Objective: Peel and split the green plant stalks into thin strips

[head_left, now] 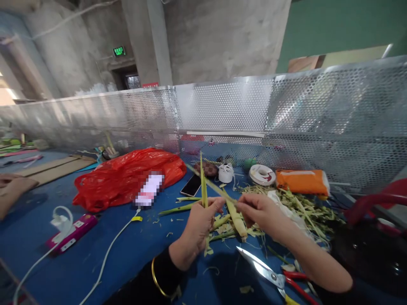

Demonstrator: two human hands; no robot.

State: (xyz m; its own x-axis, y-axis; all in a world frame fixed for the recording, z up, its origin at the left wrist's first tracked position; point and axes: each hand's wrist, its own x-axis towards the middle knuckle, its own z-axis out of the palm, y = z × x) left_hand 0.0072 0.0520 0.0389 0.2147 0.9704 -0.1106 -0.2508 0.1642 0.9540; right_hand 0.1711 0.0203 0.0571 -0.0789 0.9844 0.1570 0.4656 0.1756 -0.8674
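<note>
My left hand [197,224] is closed around a narrow green leaf blade [204,184] that stands nearly upright above the fist. The fingers of my right hand [259,208] pinch one end of a thin, pale green leaf strip [213,185], which slants up to the left and crosses behind or beside the blade; I cannot tell which. Below and between the hands lies a pale, partly peeled plant stalk [237,222] among green scraps. Closest to my right forearm, scissors [259,264] with red handles rest on the blue table [127,267], blades partly apart.
A red plastic bag [104,180], a lit phone [150,189], a dark phone [191,186] and a purple power strip [74,234] occupy the left. Towards the right are a ribbon spool [262,175], an orange pack [302,182] and shredded fibres [305,212]. Perforated metal panels [222,106] border the back.
</note>
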